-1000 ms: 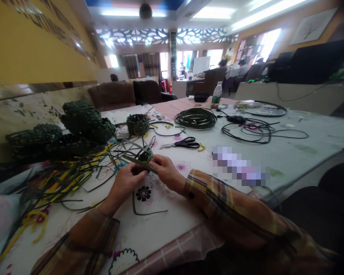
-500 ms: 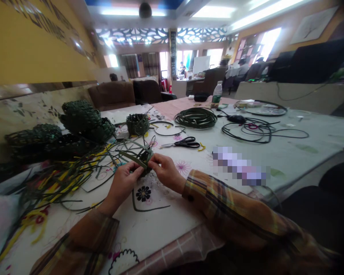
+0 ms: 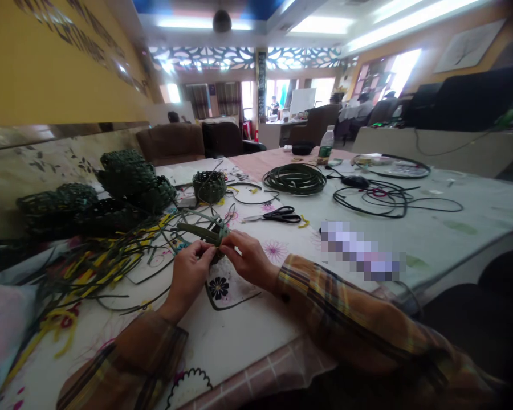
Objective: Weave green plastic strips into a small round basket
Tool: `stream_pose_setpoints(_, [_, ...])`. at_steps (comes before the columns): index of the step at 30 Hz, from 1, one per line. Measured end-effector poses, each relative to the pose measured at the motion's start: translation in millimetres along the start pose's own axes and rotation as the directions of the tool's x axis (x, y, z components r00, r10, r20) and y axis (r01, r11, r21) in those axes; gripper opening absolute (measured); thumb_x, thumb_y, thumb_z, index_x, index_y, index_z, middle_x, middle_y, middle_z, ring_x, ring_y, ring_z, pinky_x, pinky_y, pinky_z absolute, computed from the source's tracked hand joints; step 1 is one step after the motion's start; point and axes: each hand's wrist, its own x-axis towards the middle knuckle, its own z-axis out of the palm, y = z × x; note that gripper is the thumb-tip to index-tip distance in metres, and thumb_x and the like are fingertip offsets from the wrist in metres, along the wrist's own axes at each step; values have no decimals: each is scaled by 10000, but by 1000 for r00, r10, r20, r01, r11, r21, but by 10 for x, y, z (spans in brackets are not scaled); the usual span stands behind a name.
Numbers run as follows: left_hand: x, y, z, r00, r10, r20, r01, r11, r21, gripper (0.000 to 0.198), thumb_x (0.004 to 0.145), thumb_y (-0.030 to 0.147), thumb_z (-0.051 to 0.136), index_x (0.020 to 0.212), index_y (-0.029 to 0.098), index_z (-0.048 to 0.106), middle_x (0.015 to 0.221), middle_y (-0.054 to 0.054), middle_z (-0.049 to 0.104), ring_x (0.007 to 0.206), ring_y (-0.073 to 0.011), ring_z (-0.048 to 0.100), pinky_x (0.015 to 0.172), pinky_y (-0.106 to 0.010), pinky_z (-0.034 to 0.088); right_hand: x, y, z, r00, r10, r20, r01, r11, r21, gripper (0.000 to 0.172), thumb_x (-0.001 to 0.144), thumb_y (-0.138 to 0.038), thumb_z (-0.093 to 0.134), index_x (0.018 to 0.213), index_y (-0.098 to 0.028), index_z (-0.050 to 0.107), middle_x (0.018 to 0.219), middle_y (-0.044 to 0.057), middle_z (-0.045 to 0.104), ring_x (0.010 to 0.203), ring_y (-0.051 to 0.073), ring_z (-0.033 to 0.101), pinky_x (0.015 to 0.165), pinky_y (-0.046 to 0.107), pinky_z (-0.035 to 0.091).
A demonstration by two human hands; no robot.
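Both my hands meet at a small, partly woven basket (image 3: 216, 228) of dark green strips, held above the table in the head view. My left hand (image 3: 191, 267) pinches a strip at the near left side of the weave. Across from it, the fingers of my right hand (image 3: 245, 250) are closed on the basket's right edge. Loose strip ends stick out to the left and away from me. My fingers hide much of the weave. A finished-looking round basket (image 3: 209, 187) stands just beyond.
Black-handled scissors (image 3: 277, 215) lie beyond my right hand. Loose green and yellow strips (image 3: 106, 262) spread at left, with more woven baskets (image 3: 128, 176) behind. Coiled strip (image 3: 294, 178), a cable (image 3: 370, 196) and a bottle (image 3: 326, 145) are farther off. People sit in the background.
The view has shifted slightly, so everything sits a little lower and to the right. My left fingers have drawn in closer to my right fingers at the basket's near side.
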Motion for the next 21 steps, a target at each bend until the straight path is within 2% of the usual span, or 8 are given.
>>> stream_pose_setpoints(2, [5,-29,11,1000,-11,-15,11,1000,-17,273,777,421,600,775,162,685,716,-42,682,658,-186,605,613,-280,481,-13,-20,26,990,129,48,-133,988,76,143,905,-286,639,847,-184,557,790,15,621,725,144,545,710,268,408])
stream_pose_setpoints(5, [8,-43,35,1000,-16,-27,15,999,-45,254,772,405,608,761,163,682,721,-42,682,662,-184,607,621,-279,489,-21,-25,71,968,232,100,-238,970,48,198,815,-255,752,807,-176,570,776,9,641,723,148,562,713,272,403])
stream_pose_setpoints(10, [6,-38,69,999,-21,-31,18,996,-83,256,766,407,624,772,160,693,744,-49,697,703,-196,627,653,-288,504,-22,-21,99,949,303,89,-311,946,97,131,792,-119,701,775,-169,580,772,10,647,724,138,561,691,253,401])
stream_pose_setpoints(14, [1,-39,75,999,-9,-40,7,999,-50,252,775,404,615,777,163,689,755,-45,701,713,-198,633,668,-291,501,-19,-29,100,931,354,87,-364,912,189,103,809,-126,609,721,-166,574,684,-14,601,648,108,522,628,229,379])
stream_pose_setpoints(16, [-4,-39,74,999,-5,-54,4,1000,-21,243,784,394,603,785,167,689,763,-41,707,718,-197,638,672,-290,495,-13,-17,99,905,404,129,-424,860,283,94,801,-134,582,713,-165,577,626,-34,569,589,90,498,580,213,363])
stream_pose_setpoints(18, [-7,-38,74,998,1,-67,0,1000,21,232,792,381,589,790,172,691,769,-38,716,720,-196,642,675,-289,485,-6,4,91,866,453,211,-499,771,396,66,783,-150,578,719,-164,583,579,-46,550,534,80,490,537,204,358])
stream_pose_setpoints(21, [-7,-40,78,997,17,-79,-11,996,85,230,799,370,581,828,180,708,808,-38,736,752,-202,657,698,-293,479,1,27,69,797,494,348,-597,554,580,73,750,-210,614,712,-162,575,520,-63,522,464,74,479,525,215,414])
